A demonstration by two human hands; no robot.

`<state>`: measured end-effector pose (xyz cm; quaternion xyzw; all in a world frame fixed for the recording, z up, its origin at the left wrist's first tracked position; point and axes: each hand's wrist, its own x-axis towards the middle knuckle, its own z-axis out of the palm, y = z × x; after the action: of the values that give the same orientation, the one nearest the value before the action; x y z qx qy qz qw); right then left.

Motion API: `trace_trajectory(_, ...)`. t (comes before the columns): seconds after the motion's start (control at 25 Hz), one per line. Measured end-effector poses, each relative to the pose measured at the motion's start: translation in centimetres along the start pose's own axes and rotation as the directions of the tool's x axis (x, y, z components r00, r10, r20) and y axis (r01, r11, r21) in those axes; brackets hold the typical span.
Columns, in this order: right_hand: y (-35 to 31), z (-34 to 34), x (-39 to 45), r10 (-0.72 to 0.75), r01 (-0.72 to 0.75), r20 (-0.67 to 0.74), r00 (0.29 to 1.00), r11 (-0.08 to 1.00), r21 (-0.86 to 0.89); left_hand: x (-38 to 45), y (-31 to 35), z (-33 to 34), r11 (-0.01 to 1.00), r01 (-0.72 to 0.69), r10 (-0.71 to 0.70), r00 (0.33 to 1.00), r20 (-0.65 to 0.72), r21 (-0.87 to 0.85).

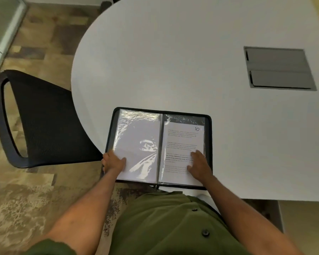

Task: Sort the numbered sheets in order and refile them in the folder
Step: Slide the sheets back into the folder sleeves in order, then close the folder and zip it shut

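A rounded white table carries one grey recessed cable hatch; one black mesh chair stands on patterned carpet. One black zip folder lies open at the near edge. Left hand grips its left sleeve; right hand rests flat, fingers extended, on sheet 10.

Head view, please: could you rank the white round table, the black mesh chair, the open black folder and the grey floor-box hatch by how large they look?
1. White round table
2. Black mesh chair
3. Open black folder, though nearness enlarges it
4. Grey hatch
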<state>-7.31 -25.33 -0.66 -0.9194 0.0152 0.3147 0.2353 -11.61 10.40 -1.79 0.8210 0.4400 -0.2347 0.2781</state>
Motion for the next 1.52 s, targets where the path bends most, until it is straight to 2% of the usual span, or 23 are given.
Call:
trace_trajectory(0.12, 0.5, 0.9, -0.7, -0.009, 0.009, 0.020, 1.000, 1.000, 0.003, 0.9, -0.3, -0.2, 0.988, 0.061, -0.064, 0.998, -0.013, -0.145)
trace_trajectory(0.24, 0.8, 0.6, -0.7, -0.023, 0.021, 0.037, 0.999, 0.999, 0.040, 1.9, -0.3, -1.0, 0.954, 0.135, -0.127, 0.991, 0.050, -0.268)
trace_trajectory(0.32, 0.9, 0.2, -0.5, -0.037, 0.036, 0.031, 0.999, 0.998, 0.045, 1.8, 0.1, -1.8, 0.936, 0.097, -0.069, 0.993, 0.093, -0.339)
trace_trajectory(0.52, 1.1, 0.4, -0.4, -0.020, 0.019, 0.006, 1.000, 0.994, 0.107, -1.1, 1.9, -3.4, 0.881, -0.018, 0.075, 0.992, 0.101, -0.472)
trace_trajectory(0.68, 0.7, 0.0, -0.6, 0.003, -0.006, 0.016, 1.000, 0.971, 0.237, -4.9, 4.1, -4.2, 0.833, -0.051, 0.173, 0.970, 0.171, -0.551)
trace_trajectory(0.8, -0.2, -1.2, -1.0, 0.039, -0.065, 0.071, 0.997, 0.913, 0.403, -8.3, 6.2, -4.5, 0.822, -0.098, 0.254, 0.945, 0.208, -0.560)
trace_trajectory(1.0, -1.9, -3.1, -2.3, -0.013, -0.070, 0.124, 0.992, 0.766, 0.639, -13.6, 10.5, -2.5, 0.829, -0.170, 0.353, 0.898, 0.263, -0.532)
trace_trajectory(1.12, -2.2, -4.6, -3.2, -0.040, -0.107, 0.165, 0.985, 0.608, 0.787, -16.4, 13.1, 1.7, 0.825, -0.245, 0.427, 0.861, 0.276, -0.510)
trace_trajectory(1.24, -1.1, -5.1, -3.0, -0.038, -0.125, 0.170, 0.985, 0.526, 0.841, -18.3, 14.9, 7.0, 0.820, -0.325, 0.480, 0.839, 0.256, -0.471)
trace_trajectory(1.28, -0.7, -5.2, -2.9, -0.030, -0.114, 0.153, 0.988, 0.532, 0.839, -18.8, 15.1, 8.6, 0.827, -0.338, 0.491, 0.824, 0.284, -0.449)
trace_trajectory(1.44, 1.9, -4.3, -2.6, 0.038, -0.026, 0.001, 0.999, 0.687, 0.726, -19.0, 14.9, 12.7, 0.885, -0.360, 0.463, 0.743, 0.484, -0.294)
trace_trajectory(1.52, 3.3, -3.4, -2.6, 0.038, -0.008, -0.027, 0.999, 0.719, 0.695, -18.0, 14.2, 13.2, 0.891, -0.409, 0.450, 0.731, 0.513, -0.198)
